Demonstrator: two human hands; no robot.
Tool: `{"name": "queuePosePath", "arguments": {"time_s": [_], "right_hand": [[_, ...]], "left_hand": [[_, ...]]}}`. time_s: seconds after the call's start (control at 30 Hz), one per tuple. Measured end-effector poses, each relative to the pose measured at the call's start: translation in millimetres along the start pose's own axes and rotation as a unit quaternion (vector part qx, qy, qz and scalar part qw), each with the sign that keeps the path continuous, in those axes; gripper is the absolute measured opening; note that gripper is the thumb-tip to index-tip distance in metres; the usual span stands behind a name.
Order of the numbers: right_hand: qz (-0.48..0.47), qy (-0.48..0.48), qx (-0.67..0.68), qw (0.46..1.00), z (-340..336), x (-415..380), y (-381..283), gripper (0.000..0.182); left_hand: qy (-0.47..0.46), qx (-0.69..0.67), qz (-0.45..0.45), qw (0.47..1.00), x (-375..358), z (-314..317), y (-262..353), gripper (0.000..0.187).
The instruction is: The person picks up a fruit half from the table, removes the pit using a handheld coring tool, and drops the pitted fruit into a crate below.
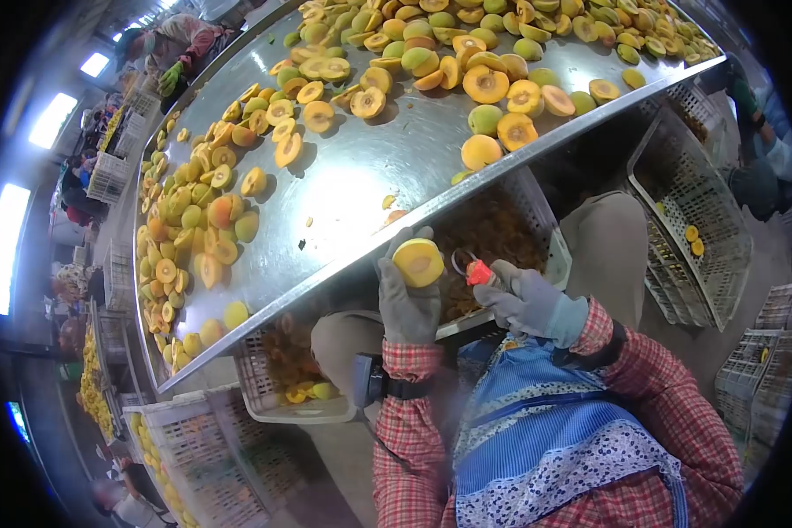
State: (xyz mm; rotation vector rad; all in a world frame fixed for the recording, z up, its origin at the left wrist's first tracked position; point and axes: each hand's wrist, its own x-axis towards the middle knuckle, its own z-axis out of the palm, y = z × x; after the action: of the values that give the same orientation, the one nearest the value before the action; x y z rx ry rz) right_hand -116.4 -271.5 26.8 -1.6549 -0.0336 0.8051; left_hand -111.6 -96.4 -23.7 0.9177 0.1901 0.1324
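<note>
My left hand [410, 295], in a grey glove, grips a yellow peach half [419, 262] with its cut face turned up. A pale brownish patch marks the middle of that face. My right hand [534, 304], gloved too, is closed around a loop-ended pitting knife [479, 272] with a red handle. Its thin metal ring points at the peach half and stands a little apart from it. Both hands are just off the near edge of a steel table [326, 198], over a crate [550, 233] of brown peach stones or scraps between my knees.
Many peach halves [488, 84] cover the table's far side, and more are heaped at its left [202, 216]. A second crate [326, 407] with scraps and several fruit pieces stands left of my knee. White crates [686, 229] stand at right. A co-worker's green glove [171, 79] shows upper left.
</note>
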Motion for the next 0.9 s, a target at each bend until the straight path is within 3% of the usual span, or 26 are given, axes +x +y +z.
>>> {"name": "queuePosePath", "arguments": {"time_s": [0.1, 0.2, 0.27, 0.4, 0.47, 0.9], "right_hand": [[-0.010, -0.009, 0.024, 1.000, 1, -2, -3, 0.034], [0.061, -0.036, -0.036, 0.997, 1, -3, -5, 0.036], [-0.045, -0.010, -0.084, 0.995, 5, 5, 11, 0.035], [-0.060, -0.007, -0.156, 0.986, 7, 6, 10, 0.036], [-0.138, 0.029, -0.244, 0.960, 10, 9, 13, 0.037], [-0.119, 0.035, -0.298, 0.947, 17, 16, 13, 0.038]], "left_hand": [[0.035, -0.015, -0.006, 0.999, -2, 7, 2, 0.050], [0.050, 0.027, 0.026, 0.998, 1, 12, -2, 0.059], [0.041, 0.078, 0.058, 0.994, 2, 12, -4, 0.067], [0.042, 0.154, 0.055, 0.986, 4, 8, -9, 0.069], [0.054, 0.151, 0.050, 0.986, 5, 6, -11, 0.069], [0.067, 0.174, 0.060, 0.981, 2, 12, -14, 0.070]]}}
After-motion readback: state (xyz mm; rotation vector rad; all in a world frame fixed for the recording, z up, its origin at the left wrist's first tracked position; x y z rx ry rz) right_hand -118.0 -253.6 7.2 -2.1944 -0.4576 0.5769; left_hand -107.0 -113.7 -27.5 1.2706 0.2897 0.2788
